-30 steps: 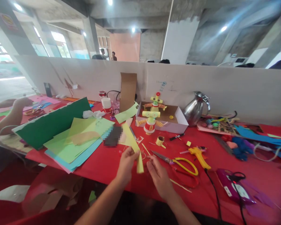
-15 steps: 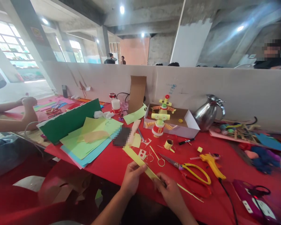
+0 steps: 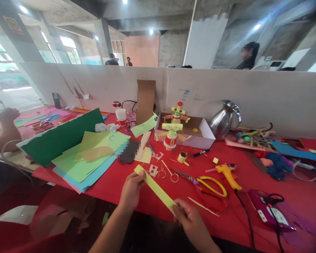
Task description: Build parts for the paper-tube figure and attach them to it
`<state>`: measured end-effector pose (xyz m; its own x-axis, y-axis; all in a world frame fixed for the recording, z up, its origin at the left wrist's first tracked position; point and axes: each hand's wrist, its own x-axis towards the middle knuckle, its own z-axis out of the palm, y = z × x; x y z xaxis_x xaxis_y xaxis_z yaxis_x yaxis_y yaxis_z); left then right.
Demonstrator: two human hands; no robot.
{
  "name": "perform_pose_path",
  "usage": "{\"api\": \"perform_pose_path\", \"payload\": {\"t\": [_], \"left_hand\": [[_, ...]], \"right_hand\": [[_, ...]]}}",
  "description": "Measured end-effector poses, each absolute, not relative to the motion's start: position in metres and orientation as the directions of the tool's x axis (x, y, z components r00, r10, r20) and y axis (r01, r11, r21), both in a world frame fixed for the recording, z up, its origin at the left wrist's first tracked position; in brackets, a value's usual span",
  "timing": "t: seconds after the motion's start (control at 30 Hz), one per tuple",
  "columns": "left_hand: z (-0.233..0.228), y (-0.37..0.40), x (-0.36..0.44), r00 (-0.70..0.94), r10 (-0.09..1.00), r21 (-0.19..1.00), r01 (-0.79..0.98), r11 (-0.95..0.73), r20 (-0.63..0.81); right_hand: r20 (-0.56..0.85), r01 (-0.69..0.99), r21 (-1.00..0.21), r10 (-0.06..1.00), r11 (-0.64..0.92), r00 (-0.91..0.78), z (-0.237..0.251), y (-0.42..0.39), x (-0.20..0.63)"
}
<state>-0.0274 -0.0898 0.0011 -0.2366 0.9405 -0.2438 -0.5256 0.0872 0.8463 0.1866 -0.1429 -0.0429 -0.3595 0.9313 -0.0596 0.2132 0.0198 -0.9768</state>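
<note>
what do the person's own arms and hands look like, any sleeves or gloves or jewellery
Both are bare. The left hand and the right hand wear no gloves, and no rings, watch or bracelet show. The forearms are uncovered from the wrists down to the picture's lower edge, with no sleeve in view. No markings or tattoos can be made out.

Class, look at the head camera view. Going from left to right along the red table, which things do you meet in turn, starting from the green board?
green board → yellow paper strip held between the left hand and right hand → yellow-handled scissors → yellow glue gun → purple device with a black cable
</note>
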Motion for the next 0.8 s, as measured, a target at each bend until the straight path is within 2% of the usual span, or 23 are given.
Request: {"api": "perform_pose_path", "payload": {"t": [0.07, 0.13, 0.23, 0.27, 0.4, 0.47, 0.57, 0.63, 0.7, 0.8], "left_hand": [[0.008, -0.082, -0.018, -0.21, 0.949, 0.831, -0.549, 0.086, -0.237], [0.014, -0.08, -0.003, -0.154, 0.973, 0.817, -0.575, 0.051, -0.169], [0.01, -0.089, 0.023, 0.049, 0.994, 0.851, -0.514, 0.106, -0.094], [0.005, -0.093, 0.029, 0.067, 0.993, 0.867, -0.483, 0.12, -0.1], [-0.014, -0.096, 0.03, -0.092, 0.979, 0.845, -0.523, 0.11, -0.184], [-0.018, -0.088, 0.022, -0.197, 0.966, 0.854, -0.518, 0.044, -0.169], [-0.024, -0.074, 0.011, -0.333, 0.941, 0.916, -0.393, -0.084, -0.057], [-0.03, -0.069, 0.008, -0.363, 0.932, 0.937, -0.324, -0.128, 0.002], [-0.035, -0.069, 0.007, -0.364, 0.931, 0.944, -0.303, -0.134, 0.015], [-0.039, -0.073, 0.008, -0.328, 0.944, 0.952, -0.282, -0.115, 0.017]], "right_hand": [[-0.081, 0.147, -0.988, 0.95, -0.037, -0.302, -0.039, -0.135, 0.185], [-0.091, 0.058, -0.995, 0.971, -0.081, -0.22, -0.034, -0.122, 0.18], [-0.053, 0.01, -0.999, 0.989, -0.052, -0.14, -0.027, -0.106, 0.168], [-0.042, 0.034, -0.999, 0.988, -0.037, -0.148, -0.026, -0.105, 0.165], [0.002, 0.287, -0.955, 0.972, 0.071, -0.233, -0.025, -0.121, 0.172], [0.058, 0.436, -0.888, 0.976, 0.146, -0.208, -0.024, -0.127, 0.192], [0.183, 0.638, -0.748, 0.981, 0.183, -0.067, -0.022, -0.118, 0.238], [0.295, 0.788, -0.564, 0.952, 0.246, -0.086, -0.025, -0.105, 0.27], [0.295, 0.892, -0.386, 0.948, 0.234, -0.121, -0.032, -0.093, 0.295], [0.208, 0.931, -0.263, 0.957, 0.253, -0.201, -0.045, -0.086, 0.309]]}}
